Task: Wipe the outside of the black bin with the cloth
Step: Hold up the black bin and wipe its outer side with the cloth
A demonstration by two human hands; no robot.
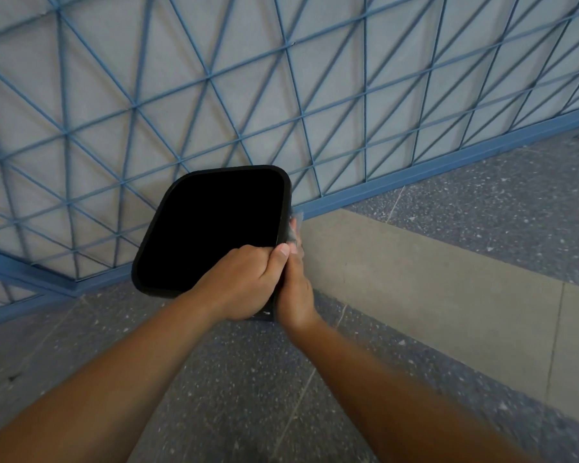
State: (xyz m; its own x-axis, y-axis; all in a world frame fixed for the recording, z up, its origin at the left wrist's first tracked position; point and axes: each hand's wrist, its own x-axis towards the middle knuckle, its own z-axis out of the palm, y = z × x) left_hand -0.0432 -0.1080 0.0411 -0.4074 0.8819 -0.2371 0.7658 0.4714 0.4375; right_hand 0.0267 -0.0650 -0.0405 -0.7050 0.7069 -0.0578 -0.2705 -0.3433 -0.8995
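1. Looking down on a black plastic bin with a rounded-square rim [154, 242], smooth-walled, its mouth a flat, featureless black from here; it sits in the middle of the scene, close in front of the fence.
2. The left hand [244, 282] is on the near right corner of the rim, fingers curled over the edge into the opening, thumb up along the outside: a grip clamped on the bin.
3. The right hand [295, 292] lies flat against the bin's right outer wall, just beside the left thumb, and blurred.
4. A pale, thin cloth [297, 225] peeks out past the right fingertips, pressed to that wall; whether the fingers curl round it, I cannot tell.
5. Behind stands a blue metal lattice fence [211, 75], thin bars crossing in triangles over grey panels.
6. Underfoot, dark speckled stone floor [234, 379], with a smooth beige strip [415, 272] running away to the right.
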